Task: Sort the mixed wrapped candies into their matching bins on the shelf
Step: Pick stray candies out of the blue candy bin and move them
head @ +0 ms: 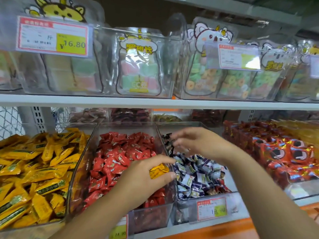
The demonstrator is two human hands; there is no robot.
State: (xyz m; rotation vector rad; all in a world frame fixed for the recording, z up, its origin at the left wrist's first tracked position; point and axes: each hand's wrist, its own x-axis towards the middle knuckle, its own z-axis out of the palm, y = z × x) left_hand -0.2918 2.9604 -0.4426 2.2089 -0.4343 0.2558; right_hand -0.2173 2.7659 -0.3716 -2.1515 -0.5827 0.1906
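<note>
The left fingers [161,158] and thumb pinch 1 yellow candy [158,170]. The left hand [143,178] is above the red candies [117,156], right by the purple and white candies [198,176]. The right hand [198,144] is over that purple pile. Its fingers [179,135] are blurry, so I cannot tell if they hold anything. The yellow candies [34,169] fill the left bin.

yellow wrapped candy [158,170], pinched above clear red-candy bin [127,125]
</note>
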